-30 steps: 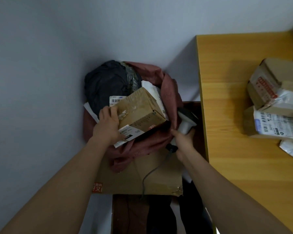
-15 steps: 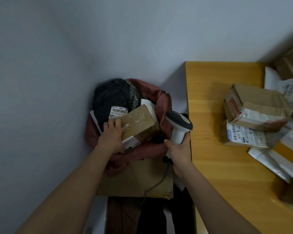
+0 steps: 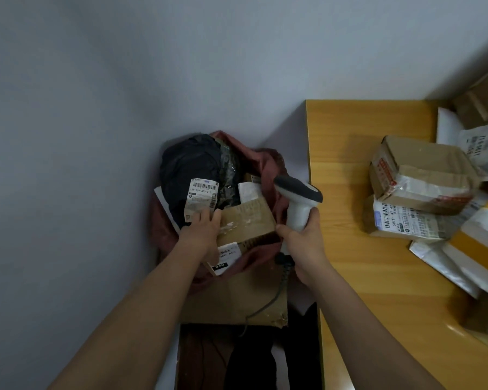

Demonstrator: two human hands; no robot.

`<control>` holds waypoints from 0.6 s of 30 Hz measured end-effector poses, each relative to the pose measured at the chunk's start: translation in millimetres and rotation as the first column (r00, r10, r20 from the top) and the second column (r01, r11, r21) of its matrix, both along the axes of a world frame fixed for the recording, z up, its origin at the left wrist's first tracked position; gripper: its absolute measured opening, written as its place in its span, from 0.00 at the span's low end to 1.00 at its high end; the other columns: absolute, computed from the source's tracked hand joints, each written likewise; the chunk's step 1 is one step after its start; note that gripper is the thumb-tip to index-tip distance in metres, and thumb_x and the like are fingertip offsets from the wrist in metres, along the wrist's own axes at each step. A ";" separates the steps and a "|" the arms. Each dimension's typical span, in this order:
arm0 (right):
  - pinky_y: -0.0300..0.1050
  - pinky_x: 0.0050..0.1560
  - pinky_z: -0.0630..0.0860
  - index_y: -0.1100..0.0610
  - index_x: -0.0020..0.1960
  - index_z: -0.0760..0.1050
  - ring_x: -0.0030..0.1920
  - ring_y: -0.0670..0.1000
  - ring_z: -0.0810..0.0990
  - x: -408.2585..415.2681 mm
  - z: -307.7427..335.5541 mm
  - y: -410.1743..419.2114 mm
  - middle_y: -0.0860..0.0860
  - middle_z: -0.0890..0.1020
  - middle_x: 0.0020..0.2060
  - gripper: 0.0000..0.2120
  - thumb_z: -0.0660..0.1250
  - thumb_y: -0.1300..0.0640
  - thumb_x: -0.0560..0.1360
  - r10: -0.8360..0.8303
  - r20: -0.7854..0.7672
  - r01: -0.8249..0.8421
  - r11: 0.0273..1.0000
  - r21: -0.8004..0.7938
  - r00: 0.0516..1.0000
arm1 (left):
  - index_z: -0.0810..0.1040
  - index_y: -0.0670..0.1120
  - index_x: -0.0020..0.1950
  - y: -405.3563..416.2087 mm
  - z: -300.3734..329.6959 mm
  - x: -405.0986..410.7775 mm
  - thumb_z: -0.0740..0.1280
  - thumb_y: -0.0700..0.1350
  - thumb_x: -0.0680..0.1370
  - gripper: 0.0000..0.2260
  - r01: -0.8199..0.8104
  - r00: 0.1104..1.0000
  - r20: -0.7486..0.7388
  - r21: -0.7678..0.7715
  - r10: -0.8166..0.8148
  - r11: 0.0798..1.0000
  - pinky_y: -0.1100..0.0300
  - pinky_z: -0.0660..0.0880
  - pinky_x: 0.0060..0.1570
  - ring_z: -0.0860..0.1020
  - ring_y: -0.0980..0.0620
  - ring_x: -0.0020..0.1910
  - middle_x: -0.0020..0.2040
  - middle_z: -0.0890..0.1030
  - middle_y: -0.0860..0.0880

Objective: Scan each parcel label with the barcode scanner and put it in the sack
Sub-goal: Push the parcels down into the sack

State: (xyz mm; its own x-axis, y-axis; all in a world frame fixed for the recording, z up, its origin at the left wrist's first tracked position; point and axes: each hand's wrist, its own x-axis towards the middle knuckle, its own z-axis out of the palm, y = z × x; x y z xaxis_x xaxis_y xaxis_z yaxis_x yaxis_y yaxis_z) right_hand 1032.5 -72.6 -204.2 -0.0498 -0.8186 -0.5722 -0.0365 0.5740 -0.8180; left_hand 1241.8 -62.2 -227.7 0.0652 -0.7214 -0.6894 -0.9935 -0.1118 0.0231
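A dark red sack stands open on the floor by the wall, left of the table. Inside lie a black bagged parcel with a white label and a brown cardboard box. My left hand rests on the box's left side, fingers laid over its top edge. My right hand grips the white handle of the barcode scanner, whose grey head points left over the sack. Its cable hangs down beside the sack.
A wooden table fills the right side. Several parcels are piled at its right: a taped brown box, a labelled box under it, white mailer bags and a yellow-and-white parcel. A flat cardboard sheet leans below the sack.
The box has sunk lower into the sack under my left hand. My right hand has lifted the scanner up beside the table edge. The view has swung right, showing more parcels.
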 end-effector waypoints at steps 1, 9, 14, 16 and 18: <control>0.56 0.43 0.82 0.49 0.65 0.65 0.47 0.57 0.80 -2.2 -0.6 0.3 0.56 0.78 0.50 0.24 0.68 0.66 0.75 0.044 -0.034 -0.043 0.999 0.033 0.998 | 0.52 0.48 0.71 2.5 -3.6 -3.9 0.78 0.46 0.65 0.44 0.000 1.000 0.017 -0.029 0.001 1.000 0.48 0.74 0.55 0.57 0.44 0.71 0.70 0.56 0.46; 0.49 0.43 0.80 0.50 0.68 0.63 0.50 0.54 0.79 -10.5 2.6 6.3 0.53 0.77 0.51 0.26 0.69 0.66 0.76 0.231 -0.002 -0.223 0.941 0.255 0.973 | 0.57 0.48 0.67 3.4 -9.8 -1.5 0.80 0.42 0.62 0.42 -0.188 0.971 -0.169 -0.105 0.168 0.977 0.53 0.75 0.56 0.57 0.45 0.69 0.67 0.59 0.48; 0.60 0.51 0.82 0.49 0.60 0.68 0.50 0.60 0.82 -11.8 10.6 1.7 0.58 0.79 0.52 0.20 0.70 0.68 0.75 0.061 0.158 -0.095 0.971 0.221 0.986 | 0.59 0.46 0.66 0.5 -8.9 -7.3 0.80 0.43 0.62 0.40 -0.273 0.947 -0.230 -0.211 0.223 0.939 0.50 0.75 0.55 0.59 0.44 0.68 0.66 0.60 0.47; 0.58 0.46 0.82 0.49 0.57 0.69 0.45 0.58 0.82 -13.1 14.5 -0.2 0.58 0.79 0.50 0.20 0.70 0.69 0.75 -0.003 0.231 -0.049 0.975 0.217 0.973 | 0.57 0.46 0.68 2.8 -10.0 -10.0 0.80 0.45 0.63 0.42 -0.255 0.957 -0.203 -0.240 0.209 0.937 0.49 0.76 0.55 0.56 0.43 0.70 0.68 0.58 0.45; 0.59 0.47 0.82 0.49 0.56 0.69 0.44 0.57 0.82 -15.0 16.5 -1.8 0.57 0.79 0.49 0.19 0.70 0.68 0.75 -0.037 0.209 0.003 0.987 0.162 0.977 | 0.57 0.45 0.69 7.6 -11.8 -11.8 0.79 0.47 0.65 0.41 -0.221 0.968 -0.172 -0.255 0.181 0.941 0.51 0.76 0.53 0.55 0.42 0.71 0.69 0.57 0.45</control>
State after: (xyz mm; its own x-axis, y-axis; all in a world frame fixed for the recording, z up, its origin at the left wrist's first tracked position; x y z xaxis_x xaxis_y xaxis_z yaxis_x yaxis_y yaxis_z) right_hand 1017.5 -74.4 -187.8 0.0700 -0.7158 -0.6948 0.1396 0.6967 -0.7037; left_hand 1230.0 -54.6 -239.5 0.1428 -0.8640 -0.4829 -0.9347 -0.2781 0.2212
